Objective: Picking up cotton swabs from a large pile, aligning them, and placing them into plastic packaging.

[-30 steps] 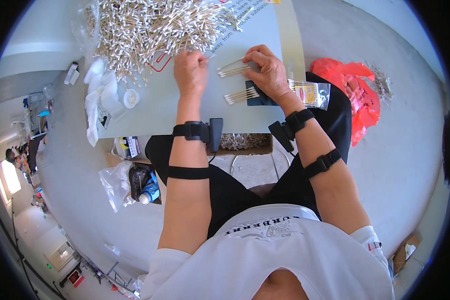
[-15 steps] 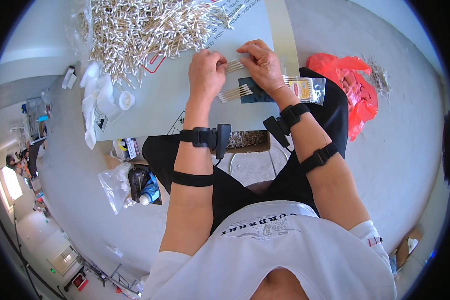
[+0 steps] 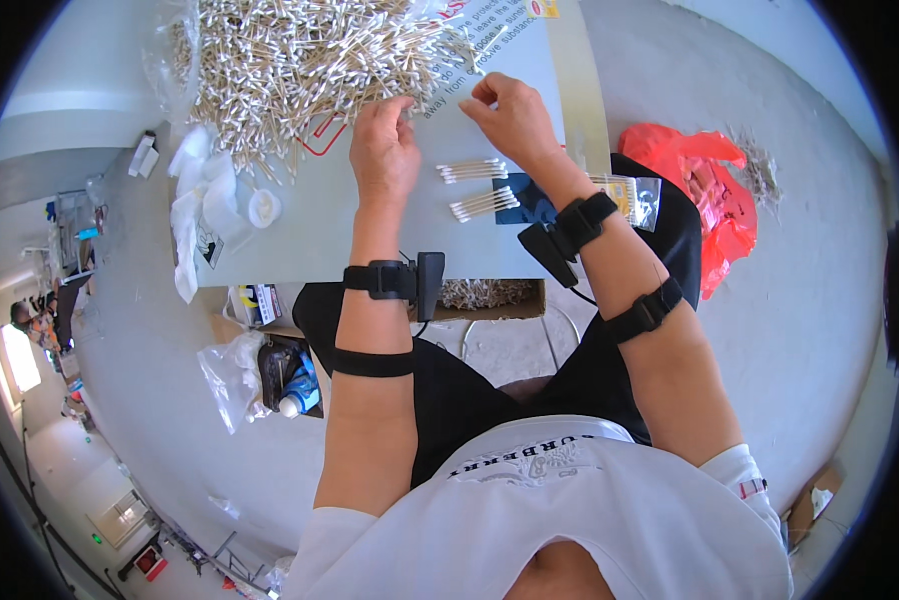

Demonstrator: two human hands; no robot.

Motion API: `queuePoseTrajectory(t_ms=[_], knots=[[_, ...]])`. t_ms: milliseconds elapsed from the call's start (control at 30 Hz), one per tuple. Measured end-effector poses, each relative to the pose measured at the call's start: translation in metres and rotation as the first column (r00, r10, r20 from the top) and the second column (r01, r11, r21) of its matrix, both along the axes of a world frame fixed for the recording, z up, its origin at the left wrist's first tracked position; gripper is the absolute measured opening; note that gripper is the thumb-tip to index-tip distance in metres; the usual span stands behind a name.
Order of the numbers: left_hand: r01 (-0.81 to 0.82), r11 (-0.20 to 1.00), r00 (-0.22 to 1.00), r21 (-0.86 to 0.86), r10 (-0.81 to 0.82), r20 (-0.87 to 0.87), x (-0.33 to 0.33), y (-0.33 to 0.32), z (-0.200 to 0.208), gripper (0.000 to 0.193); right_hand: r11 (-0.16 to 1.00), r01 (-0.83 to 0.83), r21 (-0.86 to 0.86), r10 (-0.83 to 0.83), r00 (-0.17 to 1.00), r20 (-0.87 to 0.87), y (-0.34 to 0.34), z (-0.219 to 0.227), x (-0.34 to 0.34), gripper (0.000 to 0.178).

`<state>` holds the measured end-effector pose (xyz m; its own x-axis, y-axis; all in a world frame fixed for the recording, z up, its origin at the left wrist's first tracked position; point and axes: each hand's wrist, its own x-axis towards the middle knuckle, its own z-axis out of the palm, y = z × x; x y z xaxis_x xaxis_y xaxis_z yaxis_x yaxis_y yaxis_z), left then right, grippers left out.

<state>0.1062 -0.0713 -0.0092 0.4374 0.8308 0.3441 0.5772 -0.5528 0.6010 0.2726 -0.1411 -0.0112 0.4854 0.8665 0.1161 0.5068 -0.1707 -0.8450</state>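
A large heap of cotton swabs covers the far left of the table. My left hand is at the heap's near right edge, fingers curled; whatever they may hold is hidden. Right of it hovers my right hand, its fingers bent and its thumb apart from them, with no held thing visible. Loose swabs lie just beyond its fingertips. Below and between the hands are two small rows of swabs: an upper row and a lower row. The lower row's right ends touch a dark blue packet.
Clear packs of swabs lie at the table's right edge. A red plastic bag sits on the right. White crumpled plastic and a small white cup are on the left. A box of swabs stands under the table.
My hands have moved apart and away from the upper row of swabs, which now lies on the table. The left went toward the heap, the right slightly up and left.
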Motion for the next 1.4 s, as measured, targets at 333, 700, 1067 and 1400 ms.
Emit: queuePoseTrajectory(t_ms=[333, 700, 1067, 1400], knots=[[0.184, 0.938, 0.907, 0.295, -0.046, -0.418, 0.009, 0.014, 0.008, 0.073, 0.884, -0.043, -0.466, 0.175, 0.954, 0.244, 0.055, 0.027, -0.019, 0.032], [0.212, 0.928, 0.887, 0.305, -0.052, -0.459, 0.015, 0.034, -0.016, 0.071, 0.939, -0.310, -0.148, 0.301, 0.950, -0.082, 0.058, -0.005, 0.025, 0.022], [0.210, 0.957, 0.901, 0.201, -0.109, -0.420, 0.010, 0.025, -0.004, 0.075, 0.891, -0.306, -0.335, 0.391, 0.893, 0.224, -0.008, 0.016, 0.038, 0.027], [0.241, 0.940, 0.894, 0.240, -0.119, -0.432, 0.009, 0.006, -0.012, 0.067, 0.995, -0.027, -0.094, 0.049, 0.969, 0.242, 0.074, 0.010, 0.016, 0.033]])
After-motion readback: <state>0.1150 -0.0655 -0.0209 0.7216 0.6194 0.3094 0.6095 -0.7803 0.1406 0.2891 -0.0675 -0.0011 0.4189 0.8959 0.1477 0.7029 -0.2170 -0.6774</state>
